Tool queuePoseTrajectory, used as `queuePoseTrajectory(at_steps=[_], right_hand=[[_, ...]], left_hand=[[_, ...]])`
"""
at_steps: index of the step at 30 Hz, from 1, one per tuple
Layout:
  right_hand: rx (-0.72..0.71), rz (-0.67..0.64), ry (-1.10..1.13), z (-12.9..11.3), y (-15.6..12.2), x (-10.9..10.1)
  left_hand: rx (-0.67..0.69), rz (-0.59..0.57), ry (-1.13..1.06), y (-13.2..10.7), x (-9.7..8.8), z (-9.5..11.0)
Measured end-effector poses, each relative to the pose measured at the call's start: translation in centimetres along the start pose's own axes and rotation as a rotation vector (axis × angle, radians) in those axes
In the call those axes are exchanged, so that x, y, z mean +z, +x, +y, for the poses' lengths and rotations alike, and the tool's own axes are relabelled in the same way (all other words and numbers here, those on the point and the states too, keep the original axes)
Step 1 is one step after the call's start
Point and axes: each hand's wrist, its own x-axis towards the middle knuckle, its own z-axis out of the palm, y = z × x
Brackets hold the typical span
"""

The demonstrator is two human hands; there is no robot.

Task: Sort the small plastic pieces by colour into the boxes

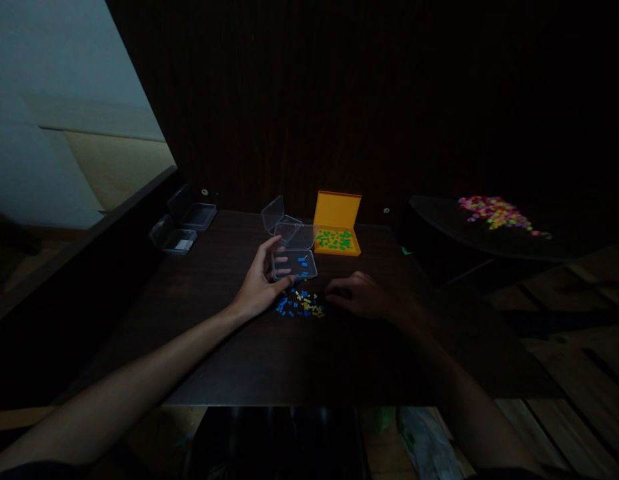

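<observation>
My left hand (262, 280) grips a clear plastic box (293, 275), its thumb at the near edge and its fingers showing through the clear plastic. A few small blue pieces (303, 261) lie inside the box, whose clear lid (302, 237) is tipped back. Just in front of it, a loose pile of small blue and pale yellow pieces (304, 303) is spread on the dark table. Right of this pile is my right hand (357, 293), fingers curled and thumb and forefinger close together. Whatever they may pinch is too small or dark to see.
An open orange box (359, 248) with green pieces stands behind my hands. Another open clear case (273, 215) sits to its left. Two clear boxes (202, 217) (182, 243) stand at the far left. Colourful small pieces (497, 212) lie on a dark surface at right.
</observation>
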Motion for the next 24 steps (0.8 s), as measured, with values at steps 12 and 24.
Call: queuePoseTrajectory(at_steps=[12, 24], right_hand=[[-0.017, 0.000, 0.045, 0.36, 0.24, 0.15], [-0.016, 0.008, 0.008, 0.06, 0.25, 0.19]], left_hand=[[0.011, -0.011, -0.017, 0.02, -0.02, -0.10], [-0.001, -0.021, -0.008, -0.18, 0.13, 0.09]])
